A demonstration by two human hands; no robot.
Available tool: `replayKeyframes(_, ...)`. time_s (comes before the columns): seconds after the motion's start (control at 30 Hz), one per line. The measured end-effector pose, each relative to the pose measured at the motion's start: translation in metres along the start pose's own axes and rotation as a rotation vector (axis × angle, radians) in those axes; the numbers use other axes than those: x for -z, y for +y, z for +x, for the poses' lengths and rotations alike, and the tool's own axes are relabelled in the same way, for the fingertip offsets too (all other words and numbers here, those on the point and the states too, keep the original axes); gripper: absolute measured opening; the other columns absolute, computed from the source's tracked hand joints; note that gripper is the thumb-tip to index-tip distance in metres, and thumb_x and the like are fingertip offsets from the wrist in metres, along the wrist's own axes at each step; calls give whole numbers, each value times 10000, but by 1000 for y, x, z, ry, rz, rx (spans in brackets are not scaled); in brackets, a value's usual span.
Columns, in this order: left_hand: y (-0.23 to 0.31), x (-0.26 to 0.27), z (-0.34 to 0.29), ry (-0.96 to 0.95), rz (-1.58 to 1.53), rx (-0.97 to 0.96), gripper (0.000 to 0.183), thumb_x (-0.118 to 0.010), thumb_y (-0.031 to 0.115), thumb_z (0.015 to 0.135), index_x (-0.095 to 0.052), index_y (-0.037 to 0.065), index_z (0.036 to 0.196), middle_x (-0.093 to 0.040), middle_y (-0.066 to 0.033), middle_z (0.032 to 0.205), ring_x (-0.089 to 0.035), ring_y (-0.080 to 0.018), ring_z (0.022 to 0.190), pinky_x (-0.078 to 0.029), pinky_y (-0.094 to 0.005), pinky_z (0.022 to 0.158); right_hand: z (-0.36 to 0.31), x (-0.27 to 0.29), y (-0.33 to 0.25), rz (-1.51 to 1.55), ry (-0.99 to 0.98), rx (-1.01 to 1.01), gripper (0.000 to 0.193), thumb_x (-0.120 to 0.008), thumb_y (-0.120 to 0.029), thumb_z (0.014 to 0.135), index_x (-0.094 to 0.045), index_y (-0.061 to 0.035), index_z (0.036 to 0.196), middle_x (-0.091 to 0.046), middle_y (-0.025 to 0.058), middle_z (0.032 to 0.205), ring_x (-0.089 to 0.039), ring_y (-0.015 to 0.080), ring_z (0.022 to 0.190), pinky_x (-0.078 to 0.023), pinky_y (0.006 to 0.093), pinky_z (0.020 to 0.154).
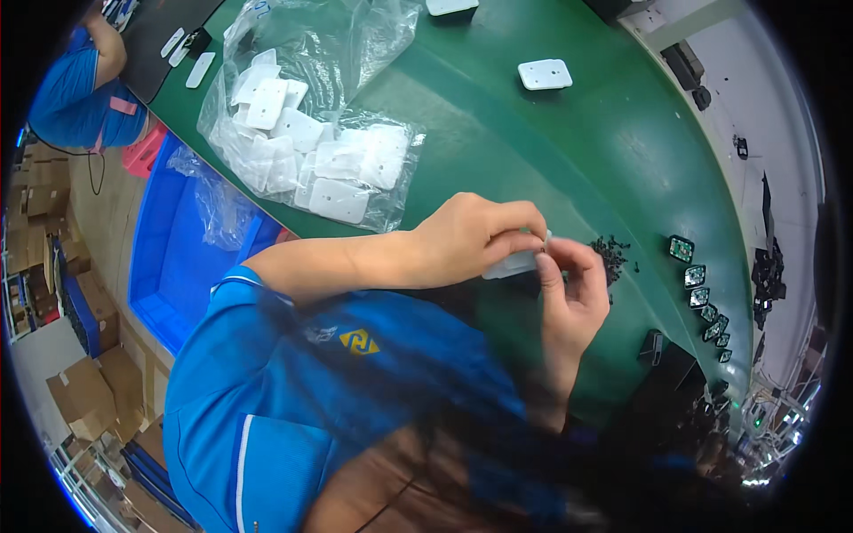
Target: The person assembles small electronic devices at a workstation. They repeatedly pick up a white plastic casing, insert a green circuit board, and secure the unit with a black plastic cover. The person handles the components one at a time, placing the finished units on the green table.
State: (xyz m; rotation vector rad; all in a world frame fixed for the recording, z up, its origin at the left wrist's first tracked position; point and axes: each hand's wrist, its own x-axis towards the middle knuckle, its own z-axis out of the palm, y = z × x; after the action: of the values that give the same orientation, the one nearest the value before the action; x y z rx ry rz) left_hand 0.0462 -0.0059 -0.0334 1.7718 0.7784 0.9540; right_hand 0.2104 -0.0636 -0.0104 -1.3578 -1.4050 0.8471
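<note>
My left hand [480, 233] is closed, thumb and forefinger pinched at the end of a small white plastic plate [511, 266]. Against those fingertips, my right hand [576, 289] is also closed in a pinch; whatever lies between its fingertips is too small and covered to make out. Most of the plate is hidden behind the fingers. Just beyond my right hand lies a heap of tiny black parts [611, 258] on the green table [471, 115]. Farther left, a clear plastic bag [369, 53] holds many similar white plates [340, 201].
One white-topped piece [545, 75] sits at the far side, another [451, 7] at the top edge. Small black housings with circuit boards [695, 276] line the right side. A blue bin [182, 266] stands at left, near another person's blue sleeve [67, 93].
</note>
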Motion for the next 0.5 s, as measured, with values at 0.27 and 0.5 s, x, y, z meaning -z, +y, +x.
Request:
replayKeyframes(0.27, 13, 20, 0, -140, -405, 447, 193, -553, 142, 924, -533, 60, 1097, -647, -69, 745, -574, -95, 485, -435, -212, 393, 9, -10, 5, -461, 37, 398, 146, -696, -14, 765, -626, -40, 890, -593, 87, 817, -537, 239, 736, -427, 328, 644)
replayKeyframes(0.5, -5, 9, -6, -53, -636, 279, 454, -656, 112, 845, -407, -8, 1205, -633, -109, 1013, -628, -139, 816, -525, -260, 706, 12, -17, 5, -501, 100, 320, 105, -667, -64, 816, -592, -34, 883, -587, 84, 819, -529, 230, 744, -416, 321, 612)
